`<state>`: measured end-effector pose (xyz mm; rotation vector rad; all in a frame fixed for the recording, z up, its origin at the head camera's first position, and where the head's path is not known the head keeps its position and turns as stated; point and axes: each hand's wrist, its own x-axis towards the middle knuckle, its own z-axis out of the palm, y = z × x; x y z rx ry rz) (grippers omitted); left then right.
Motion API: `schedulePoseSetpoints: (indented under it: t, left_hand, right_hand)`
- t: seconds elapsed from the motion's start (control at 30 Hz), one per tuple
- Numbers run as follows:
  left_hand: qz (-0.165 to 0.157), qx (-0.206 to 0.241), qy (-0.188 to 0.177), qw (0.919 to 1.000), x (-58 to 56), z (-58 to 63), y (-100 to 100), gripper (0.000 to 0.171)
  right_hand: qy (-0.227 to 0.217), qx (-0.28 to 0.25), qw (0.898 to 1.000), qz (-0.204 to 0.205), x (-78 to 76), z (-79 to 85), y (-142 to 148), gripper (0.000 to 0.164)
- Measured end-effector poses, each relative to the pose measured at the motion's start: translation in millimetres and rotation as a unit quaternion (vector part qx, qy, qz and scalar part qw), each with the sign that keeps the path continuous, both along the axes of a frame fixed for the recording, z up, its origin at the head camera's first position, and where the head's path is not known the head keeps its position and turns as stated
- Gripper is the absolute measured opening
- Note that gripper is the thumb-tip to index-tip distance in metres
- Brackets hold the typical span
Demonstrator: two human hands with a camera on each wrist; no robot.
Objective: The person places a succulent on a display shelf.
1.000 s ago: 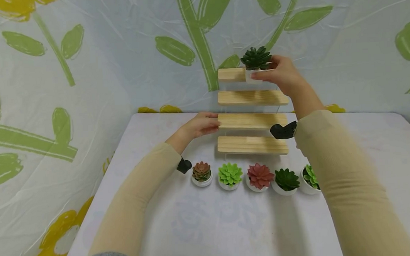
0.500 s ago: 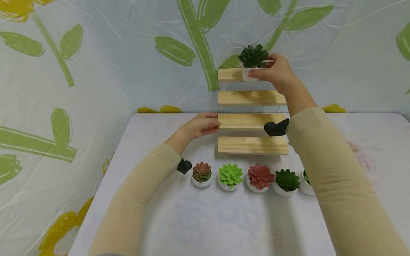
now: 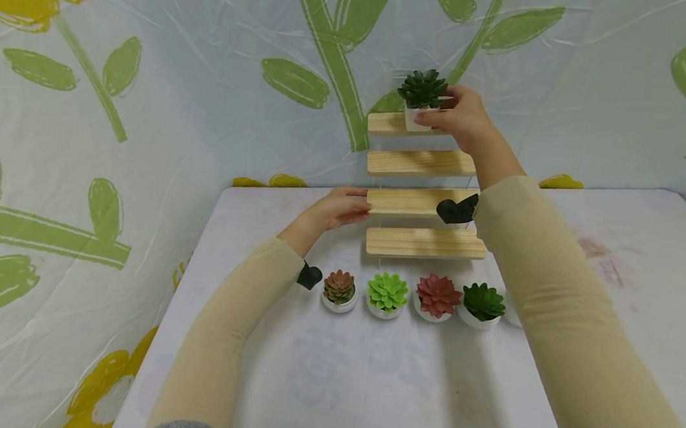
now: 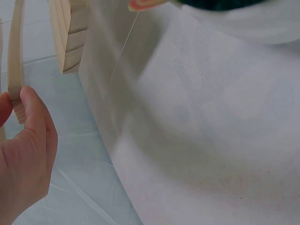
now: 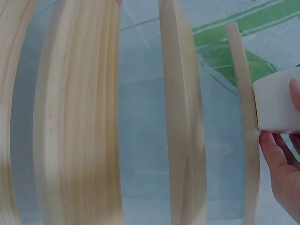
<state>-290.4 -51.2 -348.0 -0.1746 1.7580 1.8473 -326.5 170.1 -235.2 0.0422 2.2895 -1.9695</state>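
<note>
A dark green succulent (image 3: 422,88) in a white pot (image 5: 277,102) is at the top board of a four-tier wooden shelf (image 3: 426,240). My right hand (image 3: 466,118) grips this pot from the right side. The right wrist view has the pot's base against the top board (image 5: 248,117). My left hand (image 3: 338,209) pinches the left end of the third board down (image 3: 400,202); the left wrist view shows thumb and finger on either side of that board's end (image 4: 16,61).
In front of the shelf stands a row of white-potted succulents: brown-red (image 3: 339,288), bright green (image 3: 387,292), red (image 3: 438,295) and dark green (image 3: 483,301). Another white pot (image 3: 512,315) is mostly hidden by the right sleeve. A patterned sheet (image 3: 227,116) hangs behind.
My right hand has moved slightly left along the top board with the potted succulent. The right sleeve now covers more of the rightmost pot. My left hand stays on the board's end.
</note>
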Motion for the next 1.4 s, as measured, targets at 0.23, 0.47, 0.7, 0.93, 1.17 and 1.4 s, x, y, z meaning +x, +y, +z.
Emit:
schedulePoseSetpoints:
  t: [0.23,0.47,0.7,0.93,1.17,1.4]
  left_hand:
    - [0.005,0.004,0.0,1.0,-1.1,-3.1,-0.5,0.053]
    - [0.006,0.01,0.011,0.9999,-0.9,-5.1,0.5,0.052]
    - [0.009,0.007,0.011,0.9999,-0.4,-5.7,1.4,0.052]
    - [0.011,0.006,0.014,0.9998,-0.7,-5.3,0.0,0.052]
    - [0.009,0.008,0.015,0.9998,-1.4,-6.1,-0.3,0.051]
    - [0.007,0.014,0.016,0.9998,-2.5,-7.1,-1.7,0.051]
  right_hand:
    - [0.012,-0.003,1.0,-0.011,-2.9,-3.1,-4.8,0.085]
    - [0.01,-0.012,1.0,-0.021,-5.6,-4.3,-7.6,0.086]
    - [0.004,-0.035,0.999,-0.025,-7.6,-5.7,-9.3,0.087]
    - [0.007,-0.034,0.999,-0.03,-7.7,-3.9,-9.8,0.083]
    - [0.006,-0.031,0.999,-0.026,-4.7,0.9,-3.3,0.084]
    - [0.019,-0.032,0.999,-0.02,4.6,10.8,7.7,0.08]
